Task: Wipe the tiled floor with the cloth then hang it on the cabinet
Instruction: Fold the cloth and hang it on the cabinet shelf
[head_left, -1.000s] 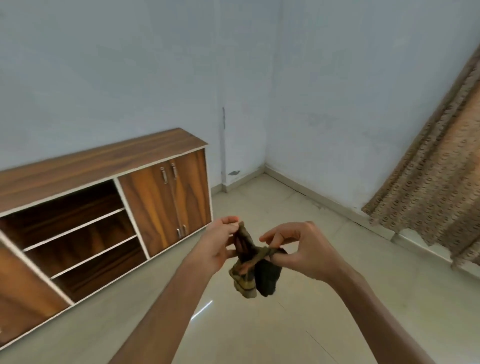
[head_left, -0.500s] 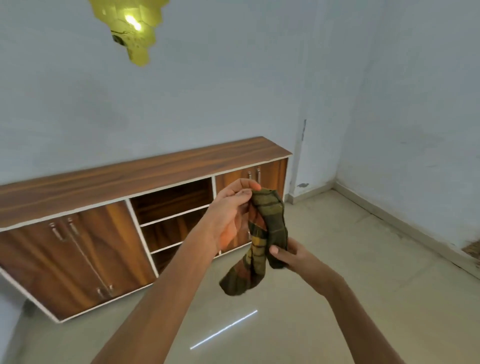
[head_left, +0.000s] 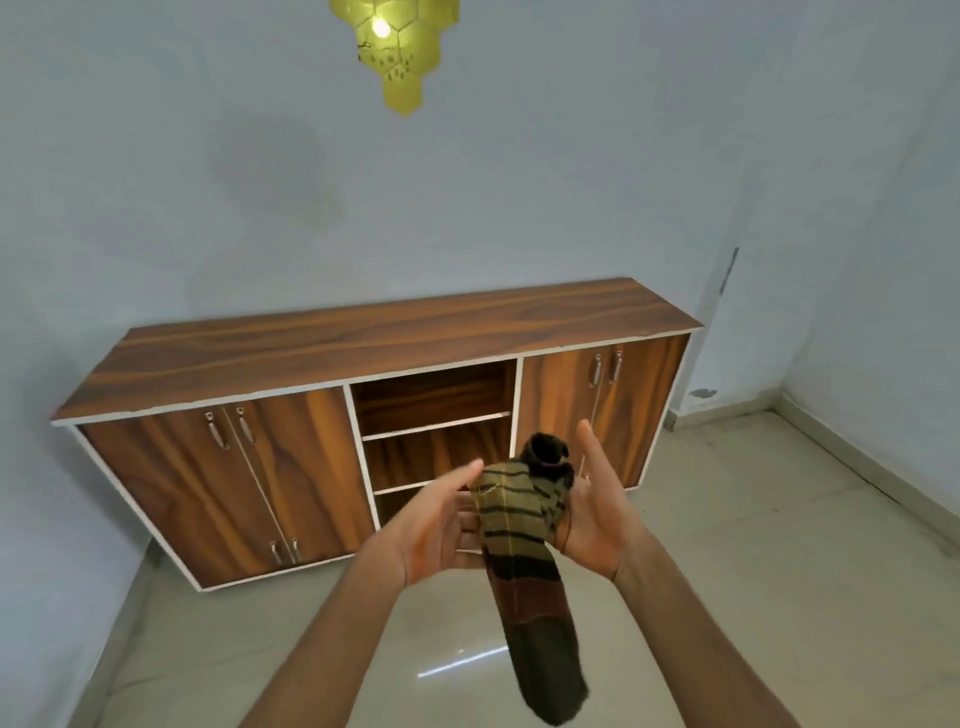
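Observation:
A striped olive, brown and black cloth lies across both my hands in front of my chest. Its dark bunched end rests against my right hand, whose palm faces left with fingers pointing up. My left hand supports the cloth from the left, fingers stretched out under it. The cloth's long tail hangs straight down over the pale tiled floor. The low wooden cabinet stands against the wall directly ahead, beyond my hands.
The cabinet has double doors left and right and open shelves in the middle. A yellow honeycomb lamp hangs on the wall above. The room corner is at the right.
My view has swung left, so the cabinet now faces me squarely. The cloth has unrolled and hangs longer. My hands went from pinching it to holding it with flatter palms.

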